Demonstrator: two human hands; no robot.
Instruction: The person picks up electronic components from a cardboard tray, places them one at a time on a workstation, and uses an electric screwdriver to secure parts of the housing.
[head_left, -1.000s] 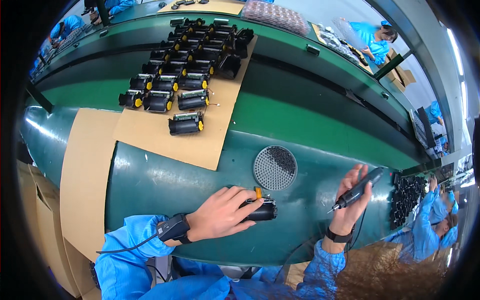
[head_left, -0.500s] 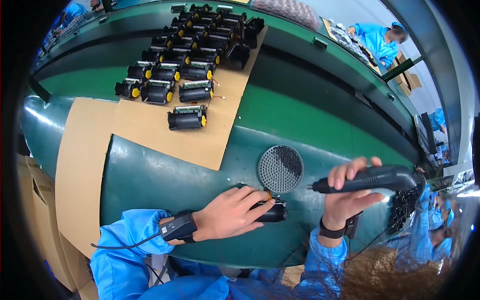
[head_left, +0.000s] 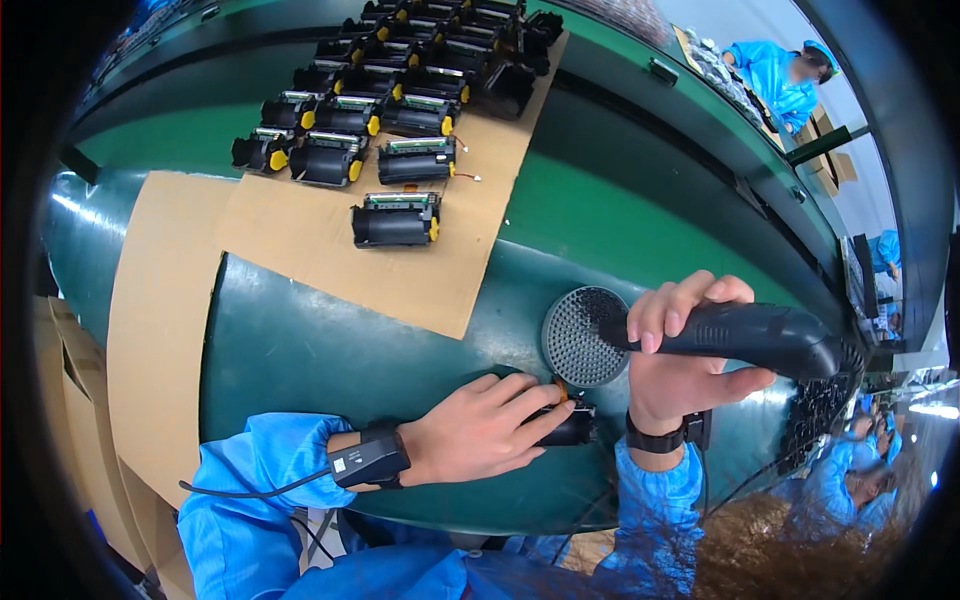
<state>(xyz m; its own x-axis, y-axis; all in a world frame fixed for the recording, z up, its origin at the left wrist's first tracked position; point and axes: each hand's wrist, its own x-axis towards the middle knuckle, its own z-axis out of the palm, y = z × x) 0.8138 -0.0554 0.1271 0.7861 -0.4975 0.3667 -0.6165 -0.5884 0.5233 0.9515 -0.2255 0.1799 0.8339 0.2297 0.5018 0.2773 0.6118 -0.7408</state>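
Grey perforated dish [head_left: 580,355]: one.
Dark screws [head_left: 590,299]: in the dish, too many to count; a knock from the driver could have scattered them.
Black printer-like module [head_left: 572,426]: one, just nearer than the dish, under the bent fingers of the left hand [head_left: 485,428].
Electric screwdriver [head_left: 765,335]: one, wrapped in the right hand [head_left: 672,383], nose overlapping the dish.
Cardboard [head_left: 400,290]: left of the dish, bearing over a dozen similar modules [head_left: 398,222].

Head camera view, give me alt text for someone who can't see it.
The right hand holds a dark power tool over a round gray dish, while the left hand holds a black part on a green table. Similar parts stand on cardboard beyond.
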